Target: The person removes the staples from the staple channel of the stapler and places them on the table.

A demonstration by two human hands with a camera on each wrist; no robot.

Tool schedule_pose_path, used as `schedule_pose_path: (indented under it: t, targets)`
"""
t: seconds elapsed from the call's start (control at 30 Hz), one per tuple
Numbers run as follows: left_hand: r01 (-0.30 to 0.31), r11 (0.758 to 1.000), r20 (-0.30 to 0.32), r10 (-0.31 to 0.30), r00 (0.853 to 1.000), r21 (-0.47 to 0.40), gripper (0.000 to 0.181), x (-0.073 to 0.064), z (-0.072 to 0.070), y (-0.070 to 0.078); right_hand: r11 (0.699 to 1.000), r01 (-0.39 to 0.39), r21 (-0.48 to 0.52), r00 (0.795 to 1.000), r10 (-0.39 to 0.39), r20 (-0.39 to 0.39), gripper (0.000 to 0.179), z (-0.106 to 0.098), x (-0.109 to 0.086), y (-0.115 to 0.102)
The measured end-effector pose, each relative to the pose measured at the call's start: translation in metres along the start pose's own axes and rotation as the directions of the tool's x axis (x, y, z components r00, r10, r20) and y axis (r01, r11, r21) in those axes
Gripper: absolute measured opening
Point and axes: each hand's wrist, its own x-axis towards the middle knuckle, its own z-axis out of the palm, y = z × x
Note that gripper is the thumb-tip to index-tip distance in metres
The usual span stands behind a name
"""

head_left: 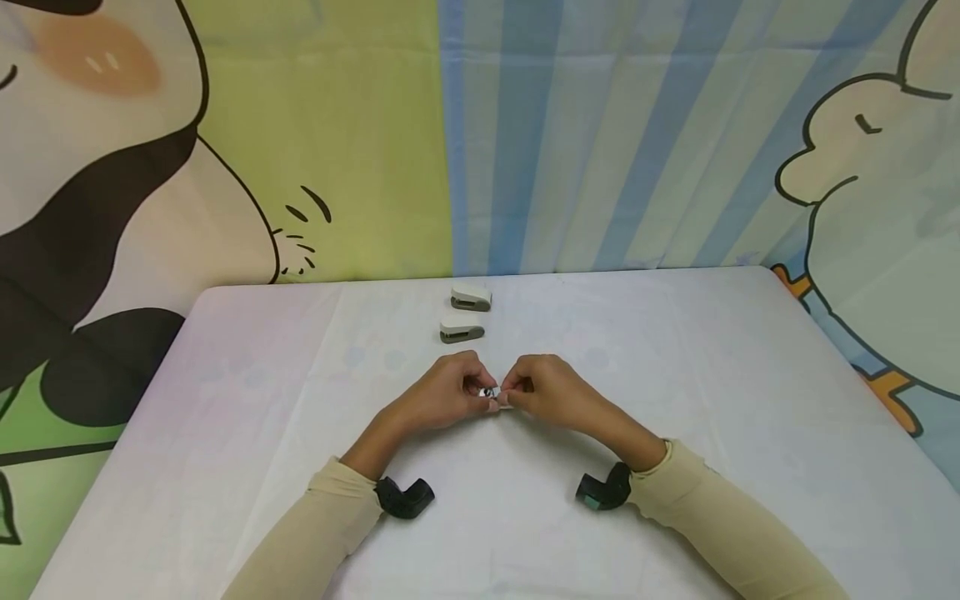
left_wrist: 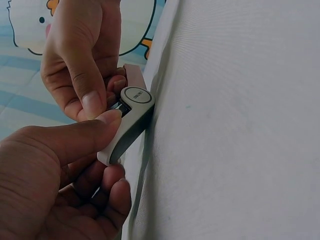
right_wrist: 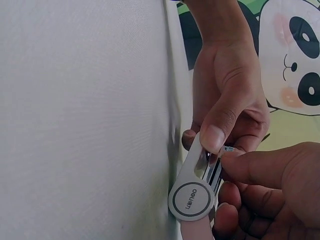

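Observation:
Near the middle of the table, my two hands meet at a small white stapler, swung open. My left hand (head_left: 444, 393) grips its white body (left_wrist: 131, 117), thumb on top near one end. A round disc with lettering (right_wrist: 192, 201) marks the hinge end, and a pinkish arm (left_wrist: 134, 76) juts out beyond it. From the other side my right hand (head_left: 551, 392) pinches at the metal staple channel (right_wrist: 214, 172), thumb against its edge. A small shiny piece (right_wrist: 228, 149) shows between the two thumbs. The fingers hide part of the channel.
Two more staplers, white over grey, lie beyond my hands: one nearer (head_left: 461, 329) and one farther back (head_left: 471, 298). A white cloth covers the table (head_left: 262, 467). Behind it hangs a printed curtain (head_left: 360, 125) with cartoon animals. Black wrist mounts (head_left: 405, 498) stick out from both sleeves.

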Motion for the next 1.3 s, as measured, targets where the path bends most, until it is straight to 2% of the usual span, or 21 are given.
schedule_pose_path:
  t: [0.23,0.6,0.77,0.9,1.13,1.3]
  targets:
    - [-0.021,1.000,-0.002,0.021,1.000,-0.011,0.017,0.000,-0.001,-0.002,1.000,0.006,0.005,1.000,-0.006,-0.010,0.008,-0.002,-0.001,0.000]
    - [0.031,0.999,0.019,-0.031,0.999,-0.024,0.017,0.000,-0.001,-0.007,0.999,0.032,0.043,0.999,-0.031,-0.034,0.005,-0.006,-0.002,-0.001]
    - [0.039,0.999,0.027,-0.038,0.999,-0.032,0.017,0.000,-0.001,-0.008,0.998,0.039,0.057,0.995,-0.033,-0.094,0.004,-0.007,-0.002,-0.003]
    - [0.041,0.999,0.034,-0.040,0.999,-0.027,0.016,0.000,-0.001,-0.009,0.994,0.079,0.074,0.983,-0.065,-0.172,0.003,-0.007,-0.001,0.000]
    - [0.039,0.999,0.034,-0.038,0.999,-0.023,0.016,0.000,-0.002,-0.009,0.981,0.169,0.092,0.946,-0.135,-0.296,0.004,-0.010,0.001,0.004]
    - [0.028,0.999,0.035,-0.027,0.999,-0.034,0.017,0.000,-0.002,-0.009,0.982,0.169,0.081,0.933,-0.134,-0.334,0.004,-0.014,0.003,0.010]
